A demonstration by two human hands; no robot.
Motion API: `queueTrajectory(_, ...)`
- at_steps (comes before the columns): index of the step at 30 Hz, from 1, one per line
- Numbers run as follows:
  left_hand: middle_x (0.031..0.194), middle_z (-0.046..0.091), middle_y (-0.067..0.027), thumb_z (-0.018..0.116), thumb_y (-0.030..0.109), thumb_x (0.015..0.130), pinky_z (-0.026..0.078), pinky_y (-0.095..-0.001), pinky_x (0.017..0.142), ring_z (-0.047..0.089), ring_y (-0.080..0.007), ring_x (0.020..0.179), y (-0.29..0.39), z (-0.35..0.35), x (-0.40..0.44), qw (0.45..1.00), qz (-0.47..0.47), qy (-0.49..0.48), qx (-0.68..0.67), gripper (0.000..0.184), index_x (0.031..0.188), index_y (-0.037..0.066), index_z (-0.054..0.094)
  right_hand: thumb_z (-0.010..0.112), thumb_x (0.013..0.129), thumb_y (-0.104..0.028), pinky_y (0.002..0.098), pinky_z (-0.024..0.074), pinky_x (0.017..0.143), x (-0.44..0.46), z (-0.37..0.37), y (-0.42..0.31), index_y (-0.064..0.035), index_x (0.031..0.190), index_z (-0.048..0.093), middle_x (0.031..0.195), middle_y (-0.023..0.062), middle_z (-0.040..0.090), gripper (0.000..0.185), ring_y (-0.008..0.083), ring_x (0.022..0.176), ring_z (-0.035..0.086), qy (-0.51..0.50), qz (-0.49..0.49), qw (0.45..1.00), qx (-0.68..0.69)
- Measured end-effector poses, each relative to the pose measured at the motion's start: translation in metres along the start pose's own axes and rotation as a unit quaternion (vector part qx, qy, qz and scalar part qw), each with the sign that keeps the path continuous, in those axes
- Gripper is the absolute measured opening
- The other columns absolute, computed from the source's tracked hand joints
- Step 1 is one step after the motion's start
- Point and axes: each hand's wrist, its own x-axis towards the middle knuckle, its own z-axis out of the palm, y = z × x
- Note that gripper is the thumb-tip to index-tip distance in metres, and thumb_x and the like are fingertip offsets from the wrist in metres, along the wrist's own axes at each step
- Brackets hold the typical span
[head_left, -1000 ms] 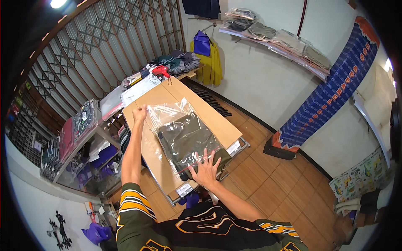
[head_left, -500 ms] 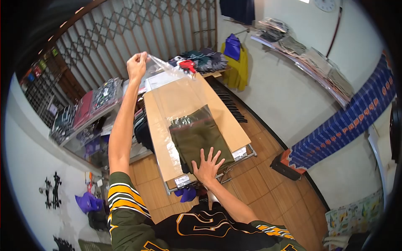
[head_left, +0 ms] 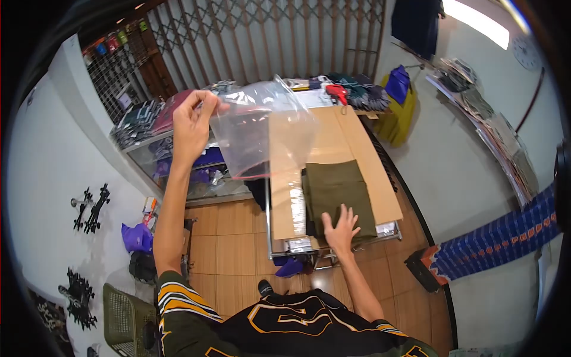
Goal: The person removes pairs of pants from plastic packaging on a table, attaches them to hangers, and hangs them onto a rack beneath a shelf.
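A clear plastic bag (head_left: pixel 253 134) with a reddish line along its lower edge hangs from my left hand (head_left: pixel 193 122). Fingers and thumb of that hand pinch the bag at its upper left corner, off to the left of the table. On the table (head_left: pixel 327 134) lies a folded olive-green garment (head_left: pixel 336 184), and a darker layer shows at its left edge. My right hand (head_left: pixel 341 229) rests on the near part of this garment with its fingers spread. The bag is apart from the garment.
Stacked clothes (head_left: pixel 357 89) and red scissors (head_left: pixel 337 92) lie at the table's far end. A glass display case (head_left: pixel 202 172) stands to the left. On the right are a wall shelf (head_left: pixel 485 125) of folded clothes and a blue patterned cloth roll (head_left: pixel 499 238). A green basket (head_left: pixel 122 318) is at lower left.
My left hand has drawn the plastic bag off the olive garment and to the left. My right hand stays on the garment. The view has turned left.
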Motion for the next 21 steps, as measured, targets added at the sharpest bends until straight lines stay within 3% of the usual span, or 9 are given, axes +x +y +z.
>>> queueTrajectory(1, 0.09, 0.066, -0.004, 0.059, 0.02, 0.104, 0.051, -0.0251, 0.085, 0.067, -0.0112, 0.09, 0.003, -0.016, -0.013, 1.0, -0.007, 0.005, -0.003, 0.022, 0.098, -0.001, 0.062, 0.062, 0.092, -0.053, 0.0702, 0.0094, 0.114, 0.004, 0.0, -0.012, -0.0023, 0.15, 0.037, 0.159, 0.0273, 0.026, 0.081, 0.0502, 0.148, 0.016, 0.012, -0.026, 0.998, 0.063)
queueTrajectory(2, 0.09, 0.065, -0.0034, 0.058, 0.02, 0.104, 0.05, -0.0252, 0.085, 0.067, -0.0113, 0.089, 0.007, -0.031, -0.025, 1.0, -0.012, 0.003, -0.001, 0.022, 0.097, 0.0, 0.062, 0.059, 0.096, -0.047, 0.0567, 0.0225, 0.117, 0.01, 0.001, -0.028, -0.0006, 0.145, 0.044, 0.149, 0.0263, 0.043, 0.069, 0.042, 0.143, 0.034, 0.045, -0.092, 0.986, 0.133)
queueTrajectory(5, 0.089, 0.065, -0.0023, 0.057, 0.021, 0.104, 0.049, -0.0259, 0.084, 0.065, -0.0116, 0.086, 0.012, -0.081, -0.059, 1.0, -0.027, -0.012, 0.005, 0.021, 0.095, 0.002, 0.061, 0.055, 0.1, -0.042, 0.0328, 0.0404, 0.107, 0.028, 0.008, -0.092, 0.0044, 0.129, 0.058, 0.125, 0.0209, 0.065, 0.054, 0.0286, 0.12, 0.059, -0.084, -0.156, 0.913, 0.369)
queueTrajectory(8, 0.091, 0.068, -0.0051, 0.06, 0.02, 0.102, 0.052, -0.0272, 0.084, 0.067, -0.0127, 0.089, -0.005, -0.125, -0.097, 0.996, -0.077, -0.005, -0.048, 0.02, 0.097, 0.001, 0.06, 0.055, 0.097, -0.057, 0.0388, 0.042, 0.108, 0.027, 0.037, -0.143, 0.0071, 0.134, 0.052, 0.129, 0.0195, 0.063, 0.074, 0.0257, 0.122, 0.06, -0.322, -0.141, 0.813, 0.464)
queueTrajectory(9, 0.09, 0.068, -0.0045, 0.062, 0.019, 0.102, 0.052, -0.0265, 0.082, 0.067, -0.0123, 0.088, -0.01, -0.138, -0.107, 0.994, -0.09, -0.002, -0.059, 0.019, 0.097, 0.001, 0.06, 0.062, 0.093, -0.056, 0.0426, 0.0477, 0.103, 0.021, 0.052, -0.159, 0.0078, 0.133, 0.051, 0.122, 0.0226, 0.065, 0.077, 0.028, 0.112, 0.066, -0.351, -0.168, 0.769, 0.507)
queueTrajectory(10, 0.088, 0.068, -0.0039, 0.062, 0.019, 0.102, 0.052, -0.0256, 0.081, 0.066, -0.0114, 0.087, -0.016, -0.153, -0.117, 0.993, -0.109, 0.003, -0.039, 0.019, 0.097, 0.0, 0.061, 0.068, 0.094, -0.044, 0.0417, 0.0557, 0.091, 0.014, 0.069, -0.172, 0.0066, 0.124, 0.057, 0.107, 0.0216, 0.07, 0.06, 0.0276, 0.095, 0.071, -0.349, -0.15, 0.733, 0.565)
queueTrajectory(13, 0.087, 0.068, -0.0037, 0.061, 0.02, 0.102, 0.052, -0.0248, 0.079, 0.066, -0.0098, 0.085, -0.033, -0.198, -0.141, 0.991, -0.128, 0.013, -0.04, 0.02, 0.097, 0.0, 0.061, 0.065, 0.099, -0.021, 0.0317, 0.0581, 0.071, -0.014, 0.101, -0.209, 0.0032, 0.099, 0.067, 0.092, 0.017, 0.074, 0.024, 0.0195, 0.074, 0.072, -0.279, -0.098, 0.806, 0.513)
queueTrajectory(21, 0.083, 0.061, 0.0002, 0.058, 0.02, 0.104, 0.049, -0.0235, 0.074, 0.061, -0.0075, 0.081, -0.082, -0.29, -0.163, 0.983, -0.168, 0.06, 0.032, 0.019, 0.096, 0.003, 0.059, 0.048, 0.108, -0.026, 0.0258, 0.0537, 0.065, -0.038, 0.163, -0.258, -0.0004, 0.097, 0.064, 0.084, 0.0133, 0.073, 0.032, 0.0145, 0.071, 0.068, -0.188, -0.11, 0.85, 0.48)
